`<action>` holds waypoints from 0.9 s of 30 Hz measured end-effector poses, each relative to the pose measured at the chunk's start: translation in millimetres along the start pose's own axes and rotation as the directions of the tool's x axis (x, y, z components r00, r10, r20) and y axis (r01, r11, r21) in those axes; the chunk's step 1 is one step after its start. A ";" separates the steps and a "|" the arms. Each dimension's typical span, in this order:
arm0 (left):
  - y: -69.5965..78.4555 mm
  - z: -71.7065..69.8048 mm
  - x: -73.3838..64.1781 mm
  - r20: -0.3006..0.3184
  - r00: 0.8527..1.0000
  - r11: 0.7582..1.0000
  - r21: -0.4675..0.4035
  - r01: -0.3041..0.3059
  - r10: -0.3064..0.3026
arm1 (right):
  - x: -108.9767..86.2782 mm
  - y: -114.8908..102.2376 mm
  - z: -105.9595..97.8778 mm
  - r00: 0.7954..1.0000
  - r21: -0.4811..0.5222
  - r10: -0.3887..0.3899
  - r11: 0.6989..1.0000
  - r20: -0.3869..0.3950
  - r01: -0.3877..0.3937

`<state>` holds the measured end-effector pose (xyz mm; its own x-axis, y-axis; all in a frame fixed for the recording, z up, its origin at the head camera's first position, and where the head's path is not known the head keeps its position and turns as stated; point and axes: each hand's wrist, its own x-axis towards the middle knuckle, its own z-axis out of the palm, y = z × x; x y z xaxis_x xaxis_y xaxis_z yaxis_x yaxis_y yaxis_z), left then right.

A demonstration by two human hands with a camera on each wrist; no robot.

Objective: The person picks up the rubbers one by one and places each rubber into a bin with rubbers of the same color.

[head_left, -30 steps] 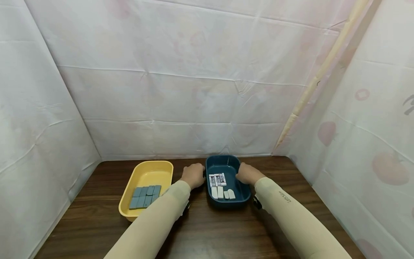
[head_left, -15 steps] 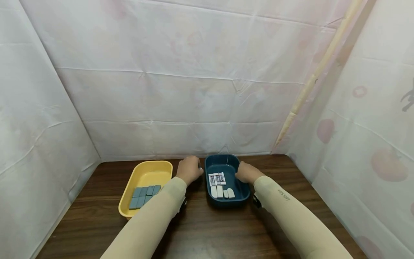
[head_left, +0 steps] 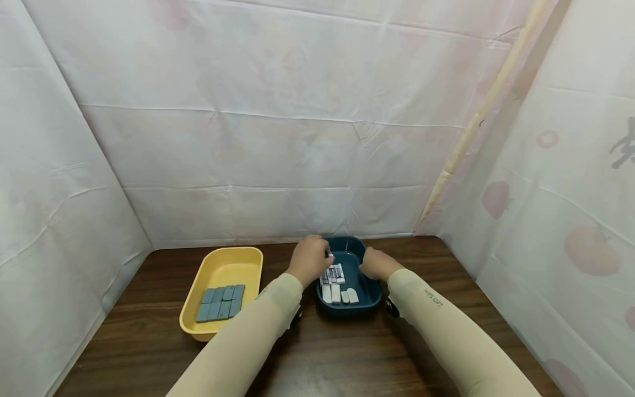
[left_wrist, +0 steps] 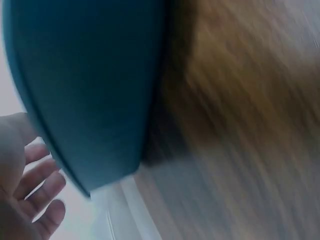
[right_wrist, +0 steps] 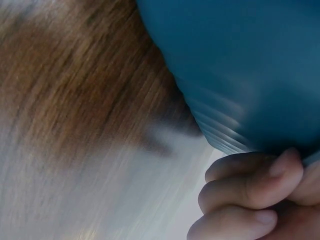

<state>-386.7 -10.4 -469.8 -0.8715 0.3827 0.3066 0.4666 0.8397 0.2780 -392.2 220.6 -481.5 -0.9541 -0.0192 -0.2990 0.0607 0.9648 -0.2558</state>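
My left hand (head_left: 310, 259) is over the left rim of the dark blue tray (head_left: 349, 312), pinching a small pale-and-dark piece (head_left: 328, 253) whose kind is too small to make out. In the left wrist view the fingers (left_wrist: 44, 192) curl beside the tray wall, the pinch itself hidden. My right hand (head_left: 379, 264) grips the tray's right rim; its curled fingers (right_wrist: 240, 190) and thumb show in the right wrist view. Inside the tray lie white blocks with dark print (head_left: 334, 274), and in front of them several plain white eraser-like blocks (head_left: 335, 294), one round-ended.
To the left stands a yellow tray (head_left: 237, 251) with several grey-blue blocks (head_left: 218, 303) laid in rows near its front. Both trays rest on a dark wood table (head_left: 317, 353), and pale printed sheets (head_left: 278, 138) enclose it at the back and sides.
My left hand lifts from beside the blue tray's left rim, moves left a little, then comes right over the tray with the small piece. My right hand stays on the rim.
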 end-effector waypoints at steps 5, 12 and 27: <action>19.0 15.6 -0.3 0.105 0.987 0.991 0.032 -0.126 0.122 | 0.9 -1.0 0.6 1.000 0.000 0.009 1.000 0.002 -0.009; 37.7 33.1 -0.2 0.195 0.971 0.983 0.096 -0.159 0.138 | 13.7 6.9 9.8 1.000 -0.010 -0.005 1.000 0.012 0.005; 45.5 35.4 -3.9 0.314 0.940 0.967 0.166 -0.195 0.136 | -2.7 -2.4 1.8 1.000 0.005 -0.001 1.000 0.006 0.001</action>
<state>-367.4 40.0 -490.5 -0.8031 0.5944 0.0403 0.5958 0.8011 0.0580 -389.2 217.9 -481.7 -0.9523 -0.0216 -0.3045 0.0615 0.9635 -0.2606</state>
